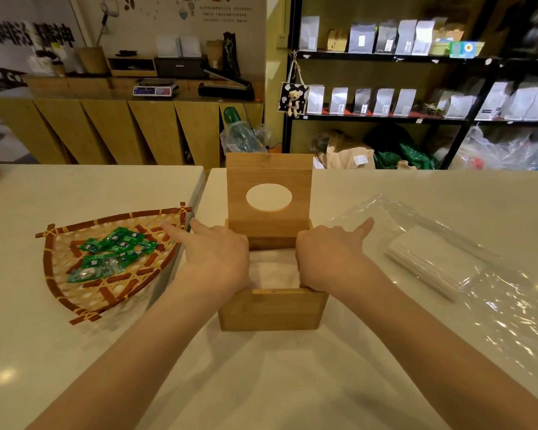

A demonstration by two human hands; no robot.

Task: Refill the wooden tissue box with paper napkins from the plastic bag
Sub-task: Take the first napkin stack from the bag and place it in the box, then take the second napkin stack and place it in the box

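**napkin_newbie:** So where was it at? Nearest the person, the wooden tissue box (272, 308) sat on the surface (261, 383) about mid-width, a bit in from the near edge, with white napkins (274, 273) already showing inside. Both hands were over the opening, the left hand (218, 259) at the left wall and the right hand (323, 259) at the right wall. Neither grip was really holding anything I could see: index fingers pointed outward, the other fingers bent down into the box, so I'd guess they were pressing the stack flat.

**boxfixer42:** Sounds right. To do that step well I'd have pushed evenly on both sides so the stack sat level below the rim, with no corners curled up. Beyond the hands, the lid (269, 193) with the oval hole stood upright at the far wall, so fingers had to clear before it swung down.

**napkin_newbie:** And the plastic bag (448, 268) lay toward the right edge with napkins left in it. A woven tray (56, 274) of green candies (115, 252) sat left.
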